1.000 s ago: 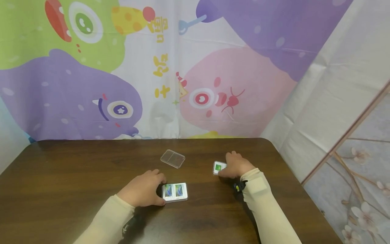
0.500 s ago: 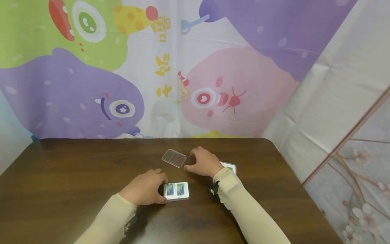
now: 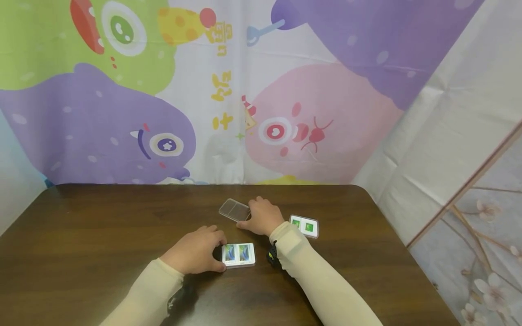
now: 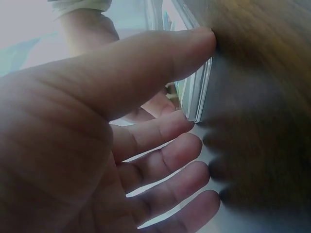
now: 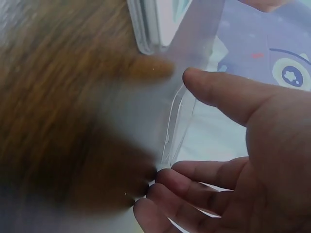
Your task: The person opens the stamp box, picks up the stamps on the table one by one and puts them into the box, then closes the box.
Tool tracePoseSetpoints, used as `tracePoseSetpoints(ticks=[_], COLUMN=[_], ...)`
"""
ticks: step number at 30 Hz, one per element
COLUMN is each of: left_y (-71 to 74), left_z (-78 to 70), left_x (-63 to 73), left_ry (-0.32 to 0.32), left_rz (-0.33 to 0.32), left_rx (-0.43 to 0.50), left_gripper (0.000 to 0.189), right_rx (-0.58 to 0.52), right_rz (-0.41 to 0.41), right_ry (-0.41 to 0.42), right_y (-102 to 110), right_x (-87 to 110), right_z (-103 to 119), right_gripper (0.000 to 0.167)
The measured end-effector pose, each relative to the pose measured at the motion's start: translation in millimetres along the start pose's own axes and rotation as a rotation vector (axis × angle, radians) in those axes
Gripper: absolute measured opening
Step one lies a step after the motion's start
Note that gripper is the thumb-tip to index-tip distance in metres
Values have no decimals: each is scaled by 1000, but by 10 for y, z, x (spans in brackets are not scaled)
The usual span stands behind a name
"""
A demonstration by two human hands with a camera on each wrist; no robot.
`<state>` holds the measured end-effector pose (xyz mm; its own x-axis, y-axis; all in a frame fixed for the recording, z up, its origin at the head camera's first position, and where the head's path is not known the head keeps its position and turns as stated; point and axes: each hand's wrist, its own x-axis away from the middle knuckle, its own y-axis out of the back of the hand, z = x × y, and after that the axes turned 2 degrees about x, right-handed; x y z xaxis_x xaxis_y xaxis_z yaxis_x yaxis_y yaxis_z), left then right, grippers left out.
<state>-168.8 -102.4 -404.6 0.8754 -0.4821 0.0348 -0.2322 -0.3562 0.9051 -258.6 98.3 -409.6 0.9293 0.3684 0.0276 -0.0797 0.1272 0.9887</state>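
My left hand grips the left end of a flat clear plastic case showing two blue-green pictures on white. In the left wrist view, thumb and index finger span the case's layered edge. Farther back on the table, my right hand is at the right end of a clear plastic lid with a line across its middle. The right wrist view has the thumb at one corner of the lid and curled fingers at the other.
A second clear case with two green pictures lies to the right, just beyond the right sleeve. All of it lies on a dark wooden table. Behind the table hangs a cartoon-printed cloth.
My right hand has let go of the green-picture case and moved left to the clear lid. The green-picture case now shows almost whole. My left hand stays on its case.
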Motion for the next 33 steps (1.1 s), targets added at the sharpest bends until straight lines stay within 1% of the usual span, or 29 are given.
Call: tracePoseSetpoints(ticks=[4, 8, 11, 15, 22, 26, 33], left_y=[-3, 10, 10, 2, -18, -21, -12], left_z=[2, -3, -2, 2, -2, -1, -3], left_x=[5, 16, 20, 18, -2, -9, 4], left_ry=[6, 7, 7, 5, 5, 3, 8], left_rz=[3, 2, 2, 0, -3, -8, -6], left_rx=[3, 5, 3, 10, 6, 5, 2], left_gripper=[49, 49, 49, 49, 50, 50, 50], right_rx=[19, -1, -13, 9, 37, 10, -92], right_rz=[-7, -13, -16, -29, -58, -53, -46], right_ry=[-2, -3, -10, -25, -29, -25, 0], right_y=[-11, -11, -20, -40, -49, -42, -20], right_x=[-13, -21, -25, -25, -24, -27, 18], right_z=[16, 7, 7, 26, 64, 36, -83], right_gripper=[60, 54, 56, 60, 55, 54, 51])
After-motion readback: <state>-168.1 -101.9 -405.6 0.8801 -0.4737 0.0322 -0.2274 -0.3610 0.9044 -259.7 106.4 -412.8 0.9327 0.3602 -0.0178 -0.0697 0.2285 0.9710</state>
